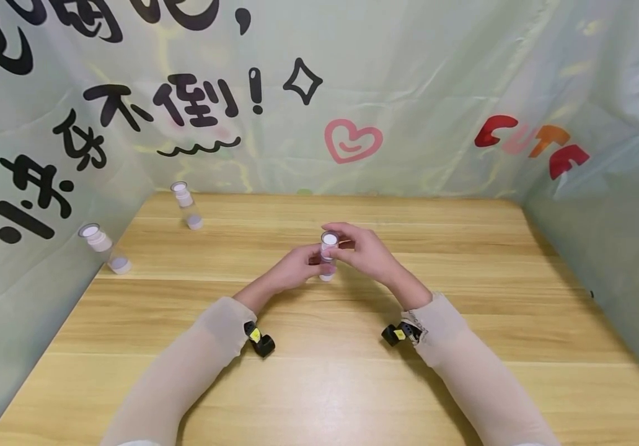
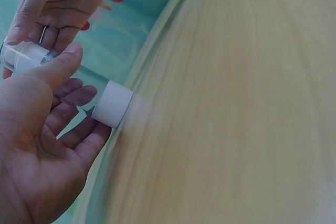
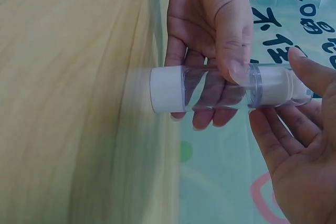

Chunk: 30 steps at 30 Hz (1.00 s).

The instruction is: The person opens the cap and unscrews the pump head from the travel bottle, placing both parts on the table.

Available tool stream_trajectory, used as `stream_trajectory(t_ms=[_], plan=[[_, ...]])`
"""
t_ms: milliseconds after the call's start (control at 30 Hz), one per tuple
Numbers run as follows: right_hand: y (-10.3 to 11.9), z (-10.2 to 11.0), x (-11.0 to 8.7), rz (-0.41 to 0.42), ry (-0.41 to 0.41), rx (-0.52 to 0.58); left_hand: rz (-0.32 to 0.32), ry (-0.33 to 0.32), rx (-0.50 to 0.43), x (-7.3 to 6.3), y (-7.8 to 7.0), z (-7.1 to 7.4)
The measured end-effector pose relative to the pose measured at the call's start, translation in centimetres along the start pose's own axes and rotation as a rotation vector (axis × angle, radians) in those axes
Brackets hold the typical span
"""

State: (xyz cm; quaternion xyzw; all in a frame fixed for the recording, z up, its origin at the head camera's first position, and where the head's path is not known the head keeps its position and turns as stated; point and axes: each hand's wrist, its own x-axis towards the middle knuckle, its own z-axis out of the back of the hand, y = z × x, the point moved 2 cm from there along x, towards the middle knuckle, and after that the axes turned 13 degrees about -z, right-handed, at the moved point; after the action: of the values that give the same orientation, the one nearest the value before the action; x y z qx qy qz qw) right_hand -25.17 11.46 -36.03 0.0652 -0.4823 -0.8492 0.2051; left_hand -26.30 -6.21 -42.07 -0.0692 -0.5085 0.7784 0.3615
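Note:
Over the middle of the table, both hands hold one clear cosmetic bottle [image 1: 328, 239] with a white base [image 3: 167, 88] and a white upper section under a clear cap. My left hand [image 1: 299, 267] grips the transparent body, its thumb on one side and fingers behind. My right hand [image 1: 371, 253] has thumb and fingers around the capped top end; one of its fingers wears a ring [image 2: 43, 34]. In the right wrist view the body shows see-through, with left-hand fingers visible behind it. The base sits right at the wooden surface.
Two similar bottles stand at the table's left side, one [image 1: 187, 204] near the back corner and one [image 1: 105, 249] by the left edge. A printed curtain [image 1: 408, 93] encloses the back and sides of the wooden table [image 1: 330, 378]. Each sleeve carries a small black camera.

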Motion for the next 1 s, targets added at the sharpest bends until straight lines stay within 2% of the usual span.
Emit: stream_trajectory(t_ms=[167,367,600,800,1000], plan=[[-0.7,0.1,-0.2,-0.008,-0.028,-0.023,-0.010,0.015,0.011,0.6,0.1,-0.6],[-1.1,0.1,-0.4,-0.065,-0.031,-0.019,-0.012,0.026,-0.034,1.0,0.1,-1.0],[-1.2,0.0,-0.5,-0.101,-0.031,0.001,-0.007,-0.009,-0.098,1.1,0.1,-1.1],[-1.0,0.1,-0.3,-0.122,-0.022,-0.009,-0.019,-0.015,-0.029,1.5,-0.2,-1.0],[-1.3,0.3,-0.2,-0.132,0.045,0.081,-0.023,-0.014,0.015,1.7,0.0,-1.0]])
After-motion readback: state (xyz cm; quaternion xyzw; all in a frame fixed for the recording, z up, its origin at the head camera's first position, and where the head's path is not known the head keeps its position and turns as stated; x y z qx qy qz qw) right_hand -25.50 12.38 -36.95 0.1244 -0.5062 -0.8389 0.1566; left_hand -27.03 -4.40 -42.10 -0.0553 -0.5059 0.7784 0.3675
